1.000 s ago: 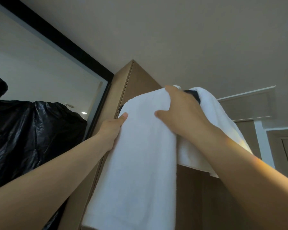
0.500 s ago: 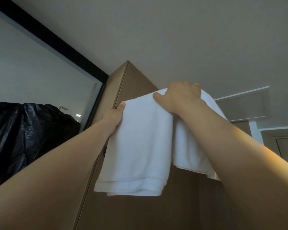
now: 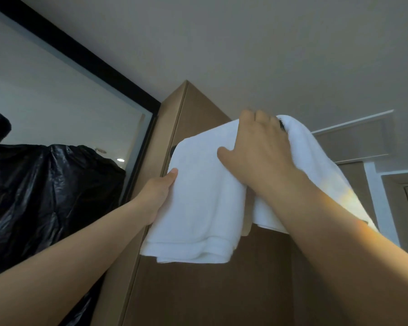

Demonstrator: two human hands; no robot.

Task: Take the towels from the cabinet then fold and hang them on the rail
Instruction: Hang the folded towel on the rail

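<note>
Front drape hangs shorter than a second ago — white towel [image 3: 198,203] sits over the rail [image 3: 282,125]; your left hand [image 3: 160,191] pinches its edge; your right hand [image 3: 262,147] curls over the top — hang looks nearly settled.

A mostly hidden dark rail [image 3: 282,125] carries a left towel [image 3: 198,208] beside a right towel [image 3: 316,156], both white.
</note>
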